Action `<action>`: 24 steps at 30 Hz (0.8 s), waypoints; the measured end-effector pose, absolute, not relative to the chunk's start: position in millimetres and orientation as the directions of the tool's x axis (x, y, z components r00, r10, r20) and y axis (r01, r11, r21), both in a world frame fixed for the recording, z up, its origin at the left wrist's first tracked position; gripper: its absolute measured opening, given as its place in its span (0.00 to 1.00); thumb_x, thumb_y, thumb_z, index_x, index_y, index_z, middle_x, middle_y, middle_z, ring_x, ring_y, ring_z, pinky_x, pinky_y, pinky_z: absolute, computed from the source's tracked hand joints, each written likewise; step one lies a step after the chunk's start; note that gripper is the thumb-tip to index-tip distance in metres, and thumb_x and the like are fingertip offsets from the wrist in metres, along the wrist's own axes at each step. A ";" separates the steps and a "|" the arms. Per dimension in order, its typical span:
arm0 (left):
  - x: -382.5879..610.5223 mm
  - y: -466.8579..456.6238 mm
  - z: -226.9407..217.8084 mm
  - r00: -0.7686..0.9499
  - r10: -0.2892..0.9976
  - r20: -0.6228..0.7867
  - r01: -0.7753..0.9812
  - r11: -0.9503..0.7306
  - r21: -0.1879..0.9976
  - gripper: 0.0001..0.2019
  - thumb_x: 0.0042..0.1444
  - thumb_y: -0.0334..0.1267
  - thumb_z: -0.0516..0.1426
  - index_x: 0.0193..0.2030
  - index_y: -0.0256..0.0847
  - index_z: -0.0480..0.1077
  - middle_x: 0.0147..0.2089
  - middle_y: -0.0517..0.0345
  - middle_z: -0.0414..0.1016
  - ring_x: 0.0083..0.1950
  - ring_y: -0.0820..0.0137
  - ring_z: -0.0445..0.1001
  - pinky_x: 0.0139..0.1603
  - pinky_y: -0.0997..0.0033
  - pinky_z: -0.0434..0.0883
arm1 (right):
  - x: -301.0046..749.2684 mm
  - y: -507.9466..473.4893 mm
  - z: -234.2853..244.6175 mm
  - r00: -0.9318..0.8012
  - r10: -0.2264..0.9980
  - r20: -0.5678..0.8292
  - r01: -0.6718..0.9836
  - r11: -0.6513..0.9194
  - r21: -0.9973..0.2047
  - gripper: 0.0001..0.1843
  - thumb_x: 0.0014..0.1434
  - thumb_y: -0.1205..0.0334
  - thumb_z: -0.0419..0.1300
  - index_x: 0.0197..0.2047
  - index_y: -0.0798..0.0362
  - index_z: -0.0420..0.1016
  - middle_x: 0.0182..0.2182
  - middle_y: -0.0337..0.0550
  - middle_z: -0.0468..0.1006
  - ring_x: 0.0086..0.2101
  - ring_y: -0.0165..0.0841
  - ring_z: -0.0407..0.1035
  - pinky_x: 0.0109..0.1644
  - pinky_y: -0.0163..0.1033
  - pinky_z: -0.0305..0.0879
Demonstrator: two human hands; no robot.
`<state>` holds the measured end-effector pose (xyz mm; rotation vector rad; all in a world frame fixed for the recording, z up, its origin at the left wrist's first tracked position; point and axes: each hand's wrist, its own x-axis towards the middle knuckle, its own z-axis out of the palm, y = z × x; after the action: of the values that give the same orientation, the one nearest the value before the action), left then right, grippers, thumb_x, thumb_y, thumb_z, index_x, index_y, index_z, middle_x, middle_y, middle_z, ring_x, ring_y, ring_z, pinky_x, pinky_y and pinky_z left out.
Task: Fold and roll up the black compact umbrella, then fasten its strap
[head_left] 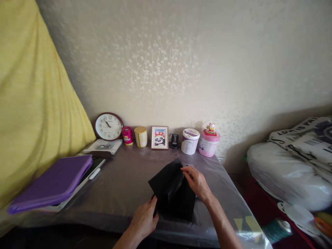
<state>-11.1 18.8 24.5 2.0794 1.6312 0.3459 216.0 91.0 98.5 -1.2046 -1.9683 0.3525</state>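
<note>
A black, thin, folded sheet-like piece (176,193), paper or cloth, lies at the front of the table; I cannot make out which. Its upper flap stands tilted up, with a crease running down the middle. With fingers and thumb pinched, my right hand (195,181) grips the flap's upper right edge. My left hand (144,217) is closed at the lower left edge of the piece. Something dark shows between its thumb and fingers, partly hidden by the hand.
A plastic-covered table (116,186) bears a purple folder (52,181) at left. Along the wall stand a clock (109,126), pink can (127,136), yellow container (140,137), framed panda picture (159,137), and two tubs (190,141). White bags (285,173) are piled at right.
</note>
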 end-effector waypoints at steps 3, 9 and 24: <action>-10.7 16.8 28.7 0.276 0.957 -0.090 0.815 -0.184 0.549 0.31 0.51 0.33 0.48 0.62 0.47 0.45 0.52 0.52 0.67 0.48 0.65 0.69 0.47 0.69 0.63 | 187.3 100.4 102.5 -0.458 0.739 0.495 0.648 0.658 -0.384 0.15 0.58 0.68 0.47 0.46 0.49 0.69 0.47 0.42 0.71 0.47 0.32 0.65 0.53 0.41 0.60; -10.2 17.0 26.6 0.252 0.965 -0.069 0.803 -0.169 0.572 0.37 0.48 0.29 0.49 0.64 0.44 0.39 0.55 0.50 0.64 0.50 0.63 0.67 0.50 0.67 0.63 | 171.2 122.5 89.6 -0.613 0.698 0.370 0.658 0.711 -0.251 0.23 0.55 0.72 0.47 0.53 0.50 0.64 0.52 0.45 0.66 0.47 0.33 0.65 0.51 0.39 0.63; 3.2 18.5 32.4 0.181 0.954 -0.237 0.895 -0.060 0.442 0.42 0.43 0.26 0.50 0.65 0.36 0.35 0.53 0.35 0.64 0.46 0.50 0.69 0.44 0.51 0.67 | 162.9 159.6 90.5 -0.605 0.704 0.373 0.719 0.684 -0.124 0.12 0.58 0.70 0.44 0.36 0.51 0.68 0.34 0.42 0.70 0.32 0.30 0.69 0.35 0.33 0.63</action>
<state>3.2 18.5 32.4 1.9733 1.7322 0.1595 162.9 159.6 90.5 -1.1108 -2.5039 -0.0540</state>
